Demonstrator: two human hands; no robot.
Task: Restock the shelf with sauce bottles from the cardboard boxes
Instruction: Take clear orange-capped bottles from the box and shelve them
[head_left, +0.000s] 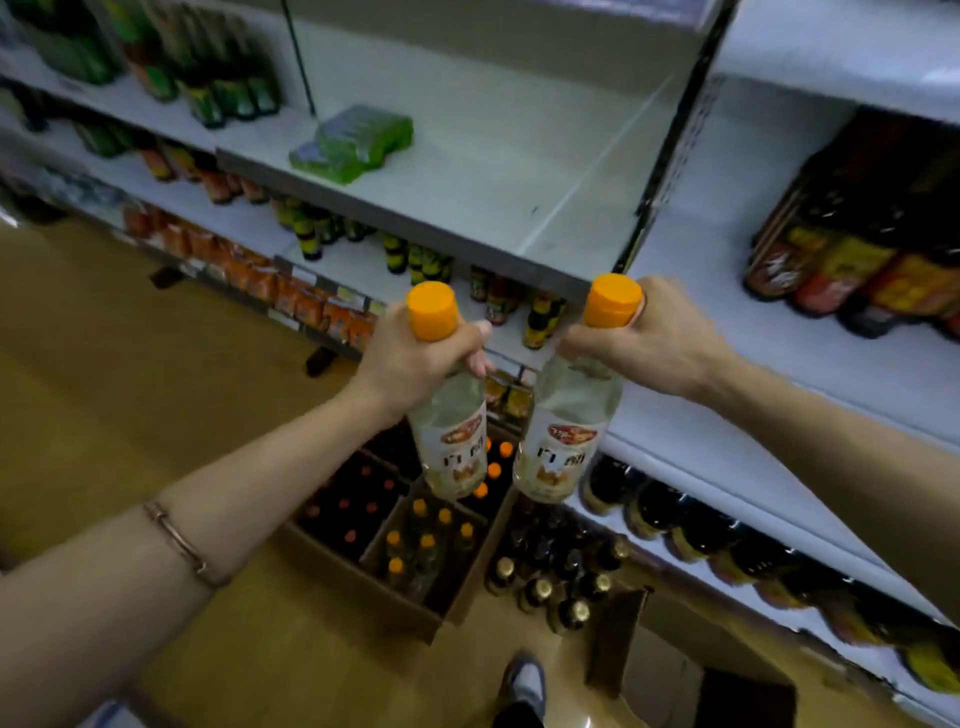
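Your left hand (410, 358): fingers wrapped round neck of clear bottle with orange cap (452, 415). Your right hand (644, 343): fingers wrapped round neck of second clear orange-capped bottle (566, 431). Both bottles hang below fingers, above open brown cardboard boxes (415, 603). Grey metal shelf (467, 171) just beyond fingers.

labels | I can only make out 白醋 in big dark characters on both clear bottles, left bottle (453, 441) and right bottle (563, 447) | red logo above too blurry | shelf tags unreadable
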